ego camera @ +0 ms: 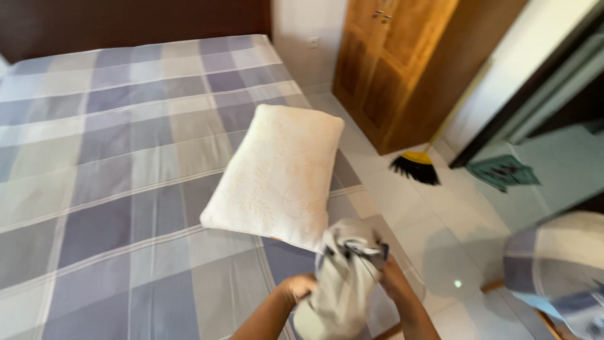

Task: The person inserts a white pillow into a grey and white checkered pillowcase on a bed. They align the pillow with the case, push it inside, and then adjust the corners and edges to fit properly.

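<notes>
Bunched grey pillowcase [346, 277], clenched in left hand [297, 288] and right hand [391, 281] grip, bare pillow [277, 173] touching, checked bed [113, 176]

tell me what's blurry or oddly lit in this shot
In the head view, the bunched grey cloth held between the left hand and right hand is motion-smeared, as is the checked bundle at the right edge; the white pillow and checked bedsheet look slightly soft; daylight brightens the floor tiles, where a small green flare spot shows.
</notes>
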